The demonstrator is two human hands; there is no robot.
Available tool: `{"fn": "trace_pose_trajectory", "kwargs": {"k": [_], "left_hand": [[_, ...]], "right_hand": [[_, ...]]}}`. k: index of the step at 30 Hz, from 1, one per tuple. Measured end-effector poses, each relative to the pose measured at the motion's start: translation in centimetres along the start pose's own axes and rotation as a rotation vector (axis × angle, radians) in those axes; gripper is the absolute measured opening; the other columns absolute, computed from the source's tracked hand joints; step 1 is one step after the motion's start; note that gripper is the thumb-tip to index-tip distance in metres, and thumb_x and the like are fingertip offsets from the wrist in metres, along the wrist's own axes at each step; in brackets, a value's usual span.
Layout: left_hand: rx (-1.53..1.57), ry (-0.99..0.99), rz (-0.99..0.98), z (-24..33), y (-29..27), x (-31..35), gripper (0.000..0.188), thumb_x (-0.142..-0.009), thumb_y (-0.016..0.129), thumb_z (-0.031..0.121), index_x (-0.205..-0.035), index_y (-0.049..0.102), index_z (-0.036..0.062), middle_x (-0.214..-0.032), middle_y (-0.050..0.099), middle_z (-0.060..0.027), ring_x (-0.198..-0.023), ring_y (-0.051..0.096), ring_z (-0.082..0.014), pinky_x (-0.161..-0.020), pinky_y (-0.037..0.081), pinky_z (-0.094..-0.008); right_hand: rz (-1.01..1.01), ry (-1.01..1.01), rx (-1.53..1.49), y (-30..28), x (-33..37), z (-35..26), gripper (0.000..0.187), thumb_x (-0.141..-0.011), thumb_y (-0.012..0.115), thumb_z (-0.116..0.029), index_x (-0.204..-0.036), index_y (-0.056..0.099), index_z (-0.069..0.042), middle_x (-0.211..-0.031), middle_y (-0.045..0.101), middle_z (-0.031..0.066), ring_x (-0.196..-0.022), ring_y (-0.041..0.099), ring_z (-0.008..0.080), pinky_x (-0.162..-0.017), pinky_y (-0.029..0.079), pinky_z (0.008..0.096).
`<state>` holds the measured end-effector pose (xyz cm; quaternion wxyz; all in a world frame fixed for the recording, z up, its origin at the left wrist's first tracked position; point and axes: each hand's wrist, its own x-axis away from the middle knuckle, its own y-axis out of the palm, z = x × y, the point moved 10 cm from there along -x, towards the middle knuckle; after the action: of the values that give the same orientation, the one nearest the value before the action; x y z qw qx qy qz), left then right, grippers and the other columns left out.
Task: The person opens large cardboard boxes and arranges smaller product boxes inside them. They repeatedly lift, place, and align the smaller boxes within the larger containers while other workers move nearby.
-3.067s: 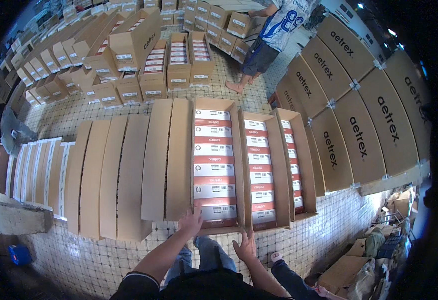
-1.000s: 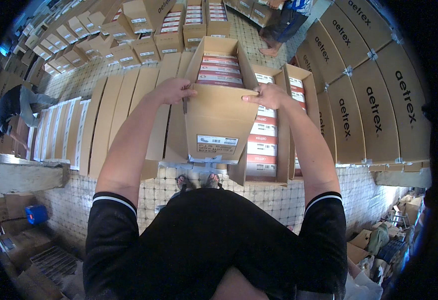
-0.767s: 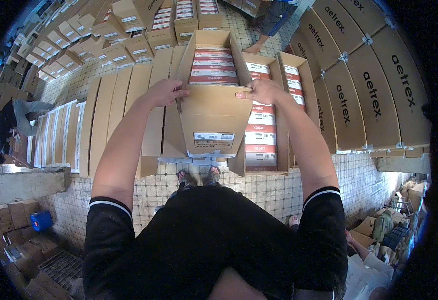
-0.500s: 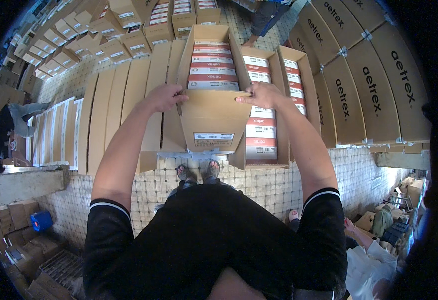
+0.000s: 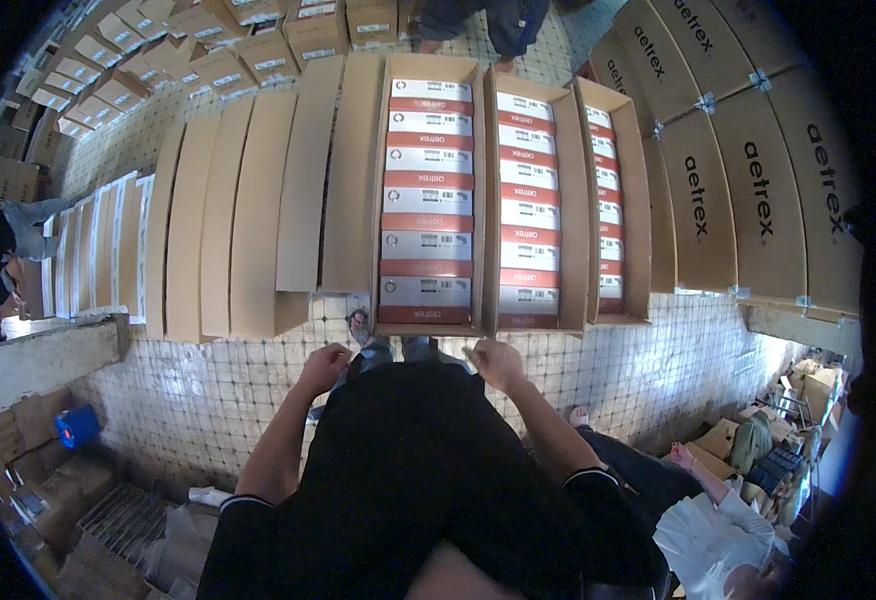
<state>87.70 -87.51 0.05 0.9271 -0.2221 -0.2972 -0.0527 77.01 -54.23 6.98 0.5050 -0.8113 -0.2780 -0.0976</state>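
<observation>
Straight ahead stands an open brown carton (image 5: 479, 200), packed with a row of white-and-red shoe boxes (image 5: 428, 205). It rests level in the row, close beside a second open carton (image 5: 574, 210) with similar boxes. My left hand (image 5: 326, 368) is off the carton, in front of my body, its fingers curled with nothing visible in them. Level with it, my right hand (image 5: 495, 364) hangs just below the near edge of the cartons, fingers also curled and apparently without anything in them. Neither hand touches a carton.
A third open carton (image 5: 638, 200) stands right of these. Closed long cartons (image 5: 258, 210) line up on the left. Tall printed cartons (image 5: 758, 190) are stacked at right. One person (image 5: 8, 250) bends at far left; another (image 5: 718, 530) is behind me at lower right.
Both hands have let go of the front carton's near end and drawn back toward my body. The carton, tilted up before, now lies level beside the other open cartons.
</observation>
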Motion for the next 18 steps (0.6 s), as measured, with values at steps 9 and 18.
{"fn": "trace_pose_trajectory", "kwargs": {"k": [9, 18], "left_hand": [[-0.112, -0.638, 0.098, -19.5, -0.7, 6.9, 0.035, -0.083, 0.060, 0.033, -0.092, 0.061, -0.0004, -0.080, 0.067, -0.0134, -0.072, 0.065, -0.0191, -0.068, 0.051, -0.0322], [0.241, -0.386, 0.258, -7.0, -2.9, 1.7, 0.029, -0.089, 0.058, 0.030, -0.098, 0.062, 0.0022, -0.081, 0.068, -0.0107, -0.072, 0.063, -0.0151, -0.064, 0.049, -0.0300]], "right_hand": [[0.498, 0.141, 0.113, -5.8, -6.9, -0.3, 0.074, -0.087, 0.057, -0.038, -0.142, 0.020, -0.007, -0.113, 0.056, 0.0258, -0.097, 0.058, 0.0407, -0.081, 0.048, 0.0467], [0.305, 0.144, -0.016, -2.3, -9.2, 3.5, 0.073, -0.092, 0.047, -0.030, -0.147, 0.003, -0.012, -0.089, 0.064, 0.0203, -0.068, 0.064, 0.0379, -0.061, 0.053, 0.0497]]}}
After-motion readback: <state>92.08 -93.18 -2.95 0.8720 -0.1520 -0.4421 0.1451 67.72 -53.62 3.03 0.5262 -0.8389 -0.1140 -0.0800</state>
